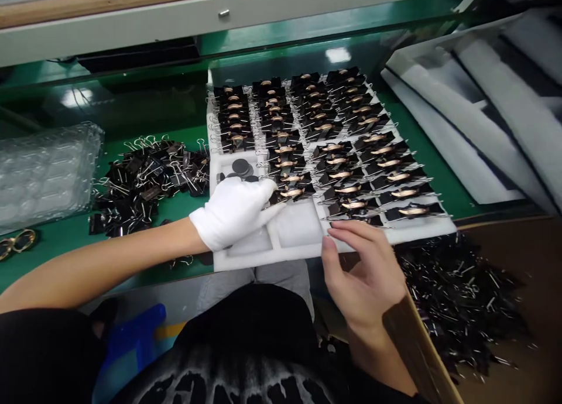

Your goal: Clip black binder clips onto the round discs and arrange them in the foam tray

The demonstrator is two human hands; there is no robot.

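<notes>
A white foam tray (246, 257) holds rows of black binder clips (342, 174), each clamped around a thin part with a gold-coloured edge. My left hand (235, 208), in a white glove, reaches over the tray's left side. Its thumb and forefinger are around the left end of the frontmost binder clip (293, 193) in the second column; the other fingers are hidden. Beside the glove, several dark round discs (241, 167) lie in a tray compartment. My bare right hand (364, 269) is at the tray's front edge, thumb and forefinger apart, with nothing visible between them.
Loose binder clips (147, 181) are heaped on the green table left of the tray. Clear plastic trays (48, 173) and gold-rimmed pieces (20, 244) lie farther left. A cardboard box (428, 357) of clips stands at lower right. White foam sheets (465, 123) lean at the right.
</notes>
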